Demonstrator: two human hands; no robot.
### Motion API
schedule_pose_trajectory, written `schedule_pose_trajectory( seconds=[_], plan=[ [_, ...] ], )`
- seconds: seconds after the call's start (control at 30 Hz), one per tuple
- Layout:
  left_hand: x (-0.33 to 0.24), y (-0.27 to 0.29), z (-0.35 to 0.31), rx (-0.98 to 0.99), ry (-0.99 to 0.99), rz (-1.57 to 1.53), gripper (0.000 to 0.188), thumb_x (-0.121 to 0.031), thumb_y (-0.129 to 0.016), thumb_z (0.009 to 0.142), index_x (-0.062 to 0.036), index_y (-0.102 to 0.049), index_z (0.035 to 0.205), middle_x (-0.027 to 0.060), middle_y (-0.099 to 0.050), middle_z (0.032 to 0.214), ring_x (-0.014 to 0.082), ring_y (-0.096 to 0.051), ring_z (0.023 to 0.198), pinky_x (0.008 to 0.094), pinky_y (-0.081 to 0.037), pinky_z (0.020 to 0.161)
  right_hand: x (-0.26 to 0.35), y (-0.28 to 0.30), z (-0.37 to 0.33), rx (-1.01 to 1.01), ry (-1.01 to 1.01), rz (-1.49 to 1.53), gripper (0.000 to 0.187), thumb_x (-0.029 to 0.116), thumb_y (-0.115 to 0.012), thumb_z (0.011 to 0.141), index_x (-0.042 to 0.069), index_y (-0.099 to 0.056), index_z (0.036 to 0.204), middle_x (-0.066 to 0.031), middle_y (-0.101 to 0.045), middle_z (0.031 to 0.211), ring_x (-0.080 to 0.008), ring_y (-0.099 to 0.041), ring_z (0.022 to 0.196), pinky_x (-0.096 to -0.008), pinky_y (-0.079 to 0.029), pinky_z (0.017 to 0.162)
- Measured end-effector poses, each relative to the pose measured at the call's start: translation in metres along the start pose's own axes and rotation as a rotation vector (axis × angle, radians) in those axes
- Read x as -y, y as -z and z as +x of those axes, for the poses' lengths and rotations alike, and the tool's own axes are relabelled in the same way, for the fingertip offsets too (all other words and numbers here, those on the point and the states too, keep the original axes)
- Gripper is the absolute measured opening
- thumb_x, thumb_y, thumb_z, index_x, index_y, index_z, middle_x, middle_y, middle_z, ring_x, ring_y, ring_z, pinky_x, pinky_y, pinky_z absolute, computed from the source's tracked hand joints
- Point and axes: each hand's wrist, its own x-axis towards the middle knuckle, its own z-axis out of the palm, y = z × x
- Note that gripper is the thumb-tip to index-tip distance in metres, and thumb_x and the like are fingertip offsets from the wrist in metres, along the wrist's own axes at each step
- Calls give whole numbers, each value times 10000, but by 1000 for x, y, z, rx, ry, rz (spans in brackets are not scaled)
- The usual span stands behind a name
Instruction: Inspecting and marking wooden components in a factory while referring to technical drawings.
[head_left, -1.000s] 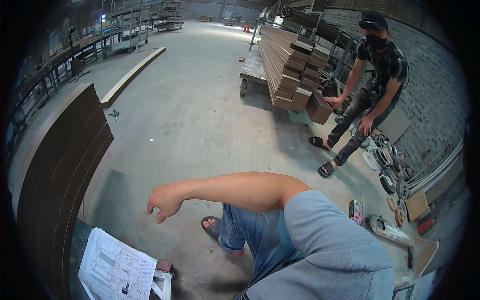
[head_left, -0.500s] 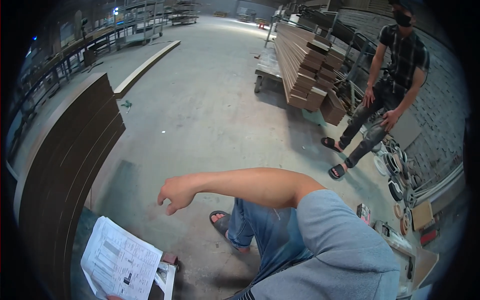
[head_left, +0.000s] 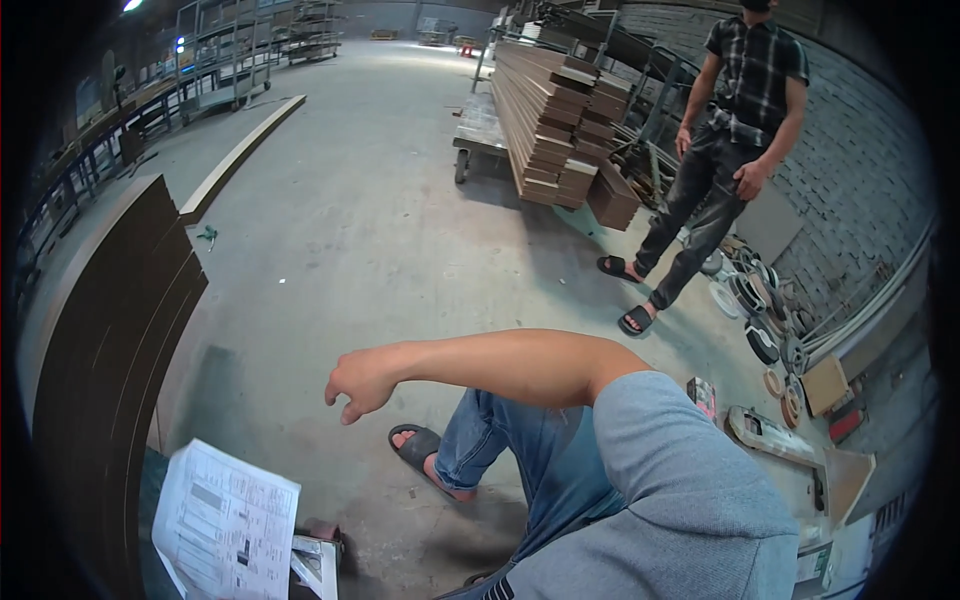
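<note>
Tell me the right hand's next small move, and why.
Probably lower the right hand toward the printed sheets: it hangs in the air, loosely curled, with nothing visible in its grip, and the sheets lie down to its left, untouched by it.

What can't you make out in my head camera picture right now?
Head view:
Left hand: outside the frame.
Bare right hand: palm facing away, hidden by the hand's back.
White printed paper: lower end cut off by the bottom edge; fine print too small to read.
Pale, angular object: partly covered by the paper.
Small green item on the grey floor: too small to identify.
Co-worker in black plaid shirt: upper head cut off by the top edge.
</note>
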Motion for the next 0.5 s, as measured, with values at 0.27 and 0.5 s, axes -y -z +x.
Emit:
schedule_pose_trajectory(
  seconds=[0.27, 0.5],
  plan=[
    [-110, 82, -60, 722, -99, -344, 467, -384, -536, 864, -58, -719, 1144, 216, -734, 990, 441, -700, 845, 547, -548, 712, -11, -34, -92, 66, -128, -158, 529, 377, -696, 870, 66, -634, 1293, -216, -710, 1079, -407, -663, 1033, -484, -523, 917],
    [-60, 69, 11, 774, -178, -305, 562, -344, -546, 849, 70, -640, 1217, 301, -699, 1070, 459, -689, 916, 578, -536, 788, 29, -2, -54, -54, 313, -151, 442, 337, -722, 824, 74, -698, 1178, -196, -718, 1027, -400, -669, 1006, -495, -540, 869]
  ],
)
